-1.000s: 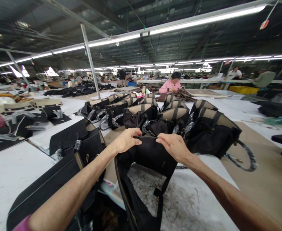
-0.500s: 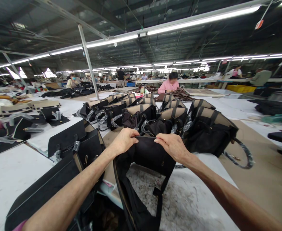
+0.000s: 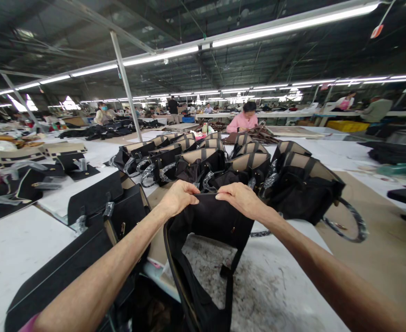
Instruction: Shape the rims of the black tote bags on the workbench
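Observation:
A black bag piece [image 3: 220,221] with a zipper along one side stands on the table in front of me, its upper panel raised. My left hand [image 3: 179,198] pinches the top edge of that panel near its left end. Farther right on the same edge, my right hand [image 3: 241,198] pinches it between thumb and fingers. A short gap of the edge shows between the two hands. Below, the piece's zippered side and a hanging strap [image 3: 228,281] curve down toward me, leaving an opening through which the stained white tabletop shows.
Several black bags with beige linings [image 3: 203,159] stand in rows beyond my hands. A larger black bag [image 3: 300,193] is at right, its plastic-wrapped handle [image 3: 357,226] sticking out. Black panels [image 3: 95,198] are stacked at left. A person in pink [image 3: 242,121] sits across the table.
My right hand has slid a little left along the panel's top edge, closer to my left hand. My left hand keeps its pinch.

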Demonstrator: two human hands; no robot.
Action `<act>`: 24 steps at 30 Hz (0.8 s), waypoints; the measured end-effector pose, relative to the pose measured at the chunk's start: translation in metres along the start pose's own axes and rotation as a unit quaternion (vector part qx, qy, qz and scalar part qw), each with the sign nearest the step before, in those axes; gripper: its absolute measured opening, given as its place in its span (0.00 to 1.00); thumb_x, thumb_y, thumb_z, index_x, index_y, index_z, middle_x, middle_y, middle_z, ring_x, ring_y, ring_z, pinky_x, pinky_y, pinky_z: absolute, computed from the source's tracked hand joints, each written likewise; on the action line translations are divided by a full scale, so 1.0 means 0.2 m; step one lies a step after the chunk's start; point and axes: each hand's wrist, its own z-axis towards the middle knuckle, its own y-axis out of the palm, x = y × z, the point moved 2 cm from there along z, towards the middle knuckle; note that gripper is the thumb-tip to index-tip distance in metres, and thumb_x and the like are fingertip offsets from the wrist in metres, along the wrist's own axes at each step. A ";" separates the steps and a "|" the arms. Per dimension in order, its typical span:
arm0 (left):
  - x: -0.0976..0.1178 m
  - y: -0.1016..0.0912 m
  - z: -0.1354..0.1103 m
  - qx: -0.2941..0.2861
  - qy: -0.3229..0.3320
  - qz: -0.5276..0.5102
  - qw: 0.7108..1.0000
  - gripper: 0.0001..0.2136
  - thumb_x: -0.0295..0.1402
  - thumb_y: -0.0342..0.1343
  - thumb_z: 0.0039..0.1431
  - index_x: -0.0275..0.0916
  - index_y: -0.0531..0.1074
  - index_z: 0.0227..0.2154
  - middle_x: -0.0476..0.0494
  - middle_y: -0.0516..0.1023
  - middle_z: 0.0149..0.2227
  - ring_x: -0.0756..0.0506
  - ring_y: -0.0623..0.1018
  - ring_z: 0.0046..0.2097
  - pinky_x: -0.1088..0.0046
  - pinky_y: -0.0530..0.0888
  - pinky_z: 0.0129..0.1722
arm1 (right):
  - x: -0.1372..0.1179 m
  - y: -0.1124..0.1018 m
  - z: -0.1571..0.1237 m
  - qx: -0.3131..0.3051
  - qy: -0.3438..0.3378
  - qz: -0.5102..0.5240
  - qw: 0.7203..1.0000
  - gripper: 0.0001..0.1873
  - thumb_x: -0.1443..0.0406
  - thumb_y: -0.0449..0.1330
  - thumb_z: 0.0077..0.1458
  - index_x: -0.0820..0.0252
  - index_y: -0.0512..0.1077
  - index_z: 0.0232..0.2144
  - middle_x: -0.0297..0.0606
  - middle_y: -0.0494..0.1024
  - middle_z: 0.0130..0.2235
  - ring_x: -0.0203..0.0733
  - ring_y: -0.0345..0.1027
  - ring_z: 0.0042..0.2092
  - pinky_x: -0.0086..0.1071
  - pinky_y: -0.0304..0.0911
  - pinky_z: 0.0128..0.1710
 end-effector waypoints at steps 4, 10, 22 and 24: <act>0.01 0.00 0.00 0.017 0.028 0.042 0.999 0.10 0.21 0.54 0.34 0.34 0.68 0.26 0.56 0.66 0.17 0.54 0.64 0.20 0.80 0.60 0.21 | -0.07 0.02 0.03 -0.003 -0.040 -0.019 0.999 0.15 0.60 0.50 0.55 0.56 0.71 0.23 0.30 0.72 0.23 0.33 0.62 0.26 0.26 0.49 0.26; 0.01 -0.01 -0.03 0.025 0.063 0.099 0.993 0.11 0.22 0.55 0.36 0.35 0.66 0.27 0.57 0.65 0.17 0.55 0.63 0.19 0.81 0.55 0.18 | -0.16 0.05 0.08 -0.020 -0.082 0.021 0.996 0.12 0.61 0.49 0.56 0.56 0.72 0.29 0.31 0.73 0.27 0.33 0.63 0.28 0.25 0.49 0.26; 0.02 -0.06 -0.03 0.012 0.073 0.126 0.989 0.13 0.29 0.58 0.38 0.34 0.70 0.31 0.47 0.74 0.29 0.48 0.73 0.30 0.75 0.68 0.30 | -0.24 0.09 0.06 0.004 -0.020 -0.138 0.990 0.14 0.63 0.45 0.58 0.56 0.71 0.32 0.38 0.76 0.31 0.40 0.68 0.33 0.30 0.53 0.32; 0.07 -0.09 -0.13 0.030 0.069 0.131 0.989 0.16 0.35 0.58 0.40 0.34 0.69 0.35 0.44 0.74 0.35 0.46 0.73 0.36 0.72 0.69 0.36 | -0.24 0.09 0.08 -0.012 -0.003 -0.148 0.989 0.16 0.62 0.44 0.58 0.56 0.71 0.32 0.39 0.76 0.32 0.42 0.68 0.35 0.31 0.53 0.32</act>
